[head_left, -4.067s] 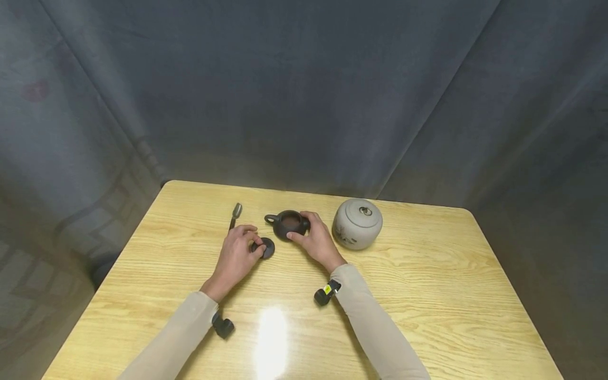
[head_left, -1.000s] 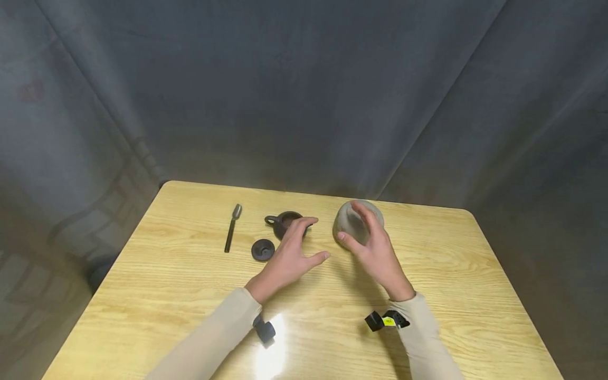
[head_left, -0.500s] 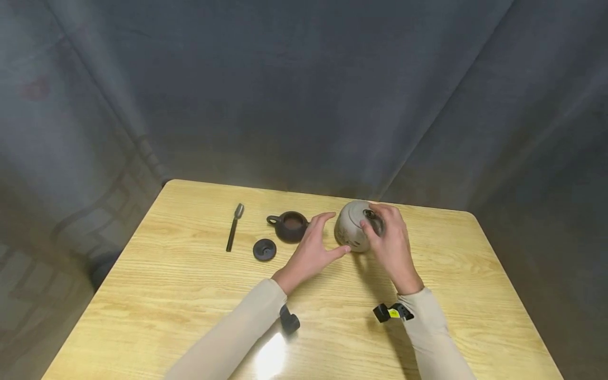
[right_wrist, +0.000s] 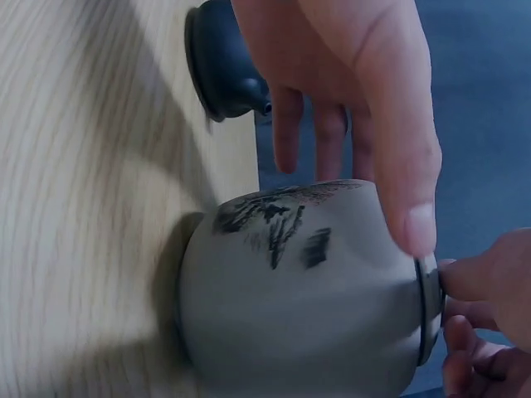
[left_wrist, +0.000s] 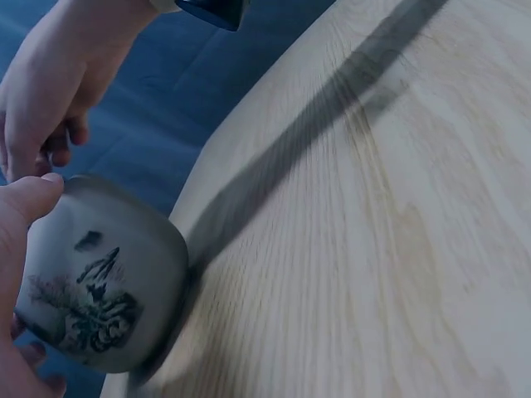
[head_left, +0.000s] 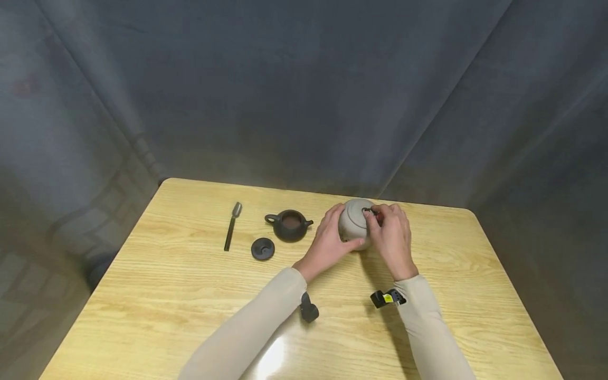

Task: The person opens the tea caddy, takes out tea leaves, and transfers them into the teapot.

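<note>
From the head view, here's the pale, rounded jar point(head_left: 348, 230) on the wooden table point(head_left: 461, 295), caught right between two hands! The left hand point(head_left: 328, 240) curves round the jar's left side, fingers along the far flank, thumb across the front, the body of the jar sitting squarely inside that span. And the right hand point(head_left: 391, 237) comes in at the jar's top right, thumb and fingers pinching the dark lid knob point(head_left: 367, 210), so the jar lies just below and to the left of that pinch. Left of the jar, near it, there's the dark teapot point(head_left: 290, 232), spout towards the jar; further left and nearer the person lies the round teapot lid point(head_left: 263, 249); furthest left, the scoop point(head_left: 230, 229). Over to the left wrist: the jar's painted landscape shows beautifully, left thumb at its upper edge, more fingers at its far side, the right hand close by its top. And the right wrist: the left thumb presses against the jar near the rim, right fingers bunched together at the jar's lid point(right_wrist: 431, 307), their exact hold partly hidden, the teapot well beyond the jar.
</note>
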Demonstrator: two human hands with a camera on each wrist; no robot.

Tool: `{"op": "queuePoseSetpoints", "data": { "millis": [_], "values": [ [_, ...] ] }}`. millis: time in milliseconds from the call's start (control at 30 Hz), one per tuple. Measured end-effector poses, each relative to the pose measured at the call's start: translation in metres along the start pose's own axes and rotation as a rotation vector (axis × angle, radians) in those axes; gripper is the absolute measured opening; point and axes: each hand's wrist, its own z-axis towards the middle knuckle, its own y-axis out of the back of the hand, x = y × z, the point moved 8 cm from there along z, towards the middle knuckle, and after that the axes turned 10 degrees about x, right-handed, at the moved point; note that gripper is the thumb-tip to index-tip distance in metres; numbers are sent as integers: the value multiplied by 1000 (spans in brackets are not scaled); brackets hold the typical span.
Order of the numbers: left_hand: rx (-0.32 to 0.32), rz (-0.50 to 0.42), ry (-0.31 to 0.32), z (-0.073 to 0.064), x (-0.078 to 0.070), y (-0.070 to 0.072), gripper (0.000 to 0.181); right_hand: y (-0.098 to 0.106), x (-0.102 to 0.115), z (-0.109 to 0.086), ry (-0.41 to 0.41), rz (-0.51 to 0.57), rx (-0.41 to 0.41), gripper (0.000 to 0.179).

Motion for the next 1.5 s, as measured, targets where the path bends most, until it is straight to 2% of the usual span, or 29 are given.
{"op": "queuePoseSetpoints", "data": {
  "millis": [267,400,533,633,800,967,1067,1133,1267,1367,1500],
  "values": [
    [-32,97,50,17,-5,-9,99,1,-2,5,-14,17,33,25],
    [-62,108,68,20,-5,-11,100,0,-2,7,-24,27,42,24],
    [-93,119,59,21,-3,-10,99,0,-1,11,-59,48,81,23],
    [-114,133,45,20,-1,-10,99,-1,-3,15,-108,69,151,24],
    [-129,147,31,20,3,-11,101,-3,-8,23,-196,101,332,32],
    [-136,164,26,20,4,-12,99,-6,-9,32,-231,105,485,33],
    [-129,159,39,19,5,-12,100,-7,-5,34,-206,82,495,27],
    [-121,154,48,19,5,-12,101,-6,-1,34,-163,54,460,24],
    [-105,154,57,18,4,-13,102,-5,10,31,-24,-9,355,20],
    [-105,163,56,18,4,-13,101,-8,19,27,71,-35,329,16],
    [-106,171,43,19,2,-16,101,-10,24,25,97,-58,331,21]
  ]
}}
